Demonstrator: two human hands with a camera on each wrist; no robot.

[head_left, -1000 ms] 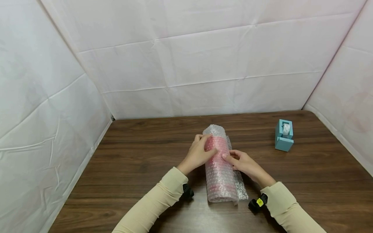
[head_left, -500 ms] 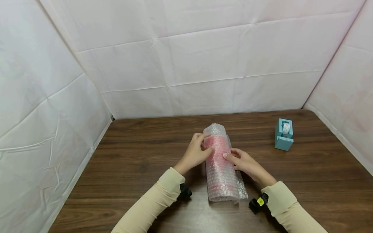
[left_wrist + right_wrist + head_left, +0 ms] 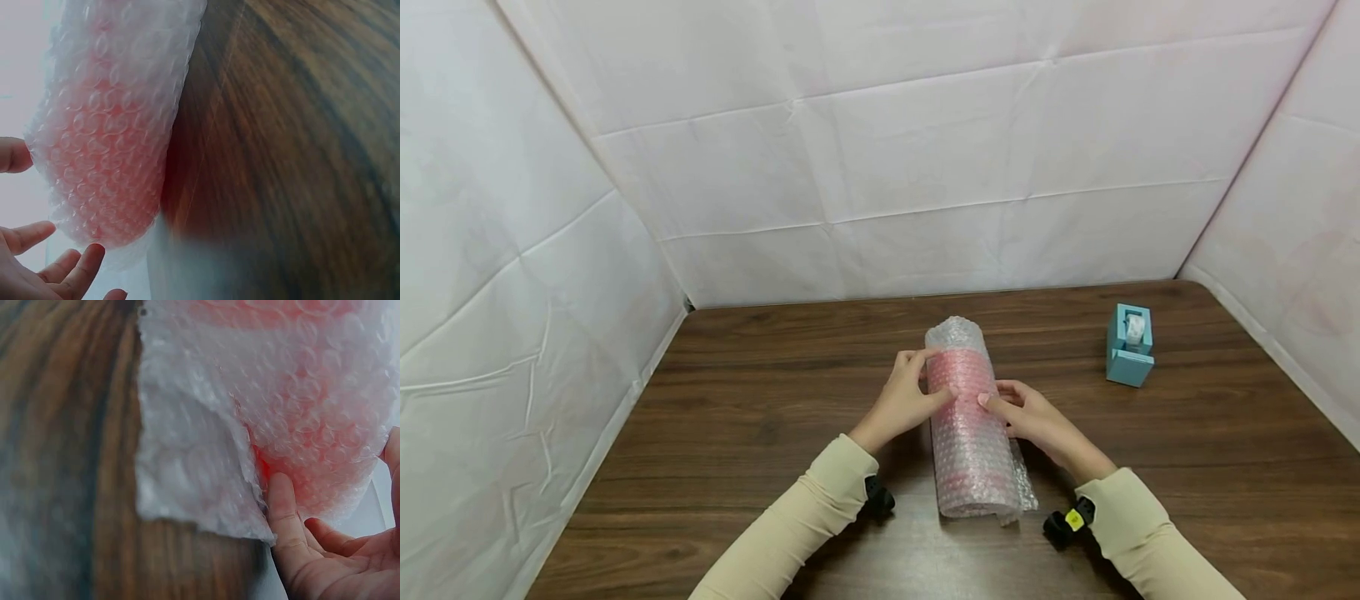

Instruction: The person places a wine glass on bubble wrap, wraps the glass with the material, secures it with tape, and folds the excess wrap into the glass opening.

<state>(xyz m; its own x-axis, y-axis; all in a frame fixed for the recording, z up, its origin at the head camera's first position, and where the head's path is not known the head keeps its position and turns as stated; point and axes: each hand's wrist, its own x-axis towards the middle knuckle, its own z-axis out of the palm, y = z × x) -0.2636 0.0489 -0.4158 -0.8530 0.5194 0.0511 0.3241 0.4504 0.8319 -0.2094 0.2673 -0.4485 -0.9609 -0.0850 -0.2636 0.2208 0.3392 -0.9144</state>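
A long bundle of clear bubble wrap (image 3: 973,450) lies on the table, pointing away from me, with something pinkish-red showing through its layers. On its left side my left hand (image 3: 902,398) holds it, thumb on top and fingertips along the far left. My right hand (image 3: 1037,423) holds the right side, thumb on top and fingers low at the side. A loose flap of the wrap (image 3: 187,462) sticks out on the right, lying near the wood, as the right wrist view shows. In the left wrist view the left fingers (image 3: 81,269) are spread, tips at the wrap.
A light blue tape dispenser (image 3: 1129,346) with a roll of tape stands at the back right of the dark wooden table (image 3: 737,400). White cloth walls (image 3: 910,167) close off the back and both sides.
The bundle has turned slightly to the right, and less of the flap shows beside it. My left hand shifted its fingertips and thumb a little; my right hand stays at the side.
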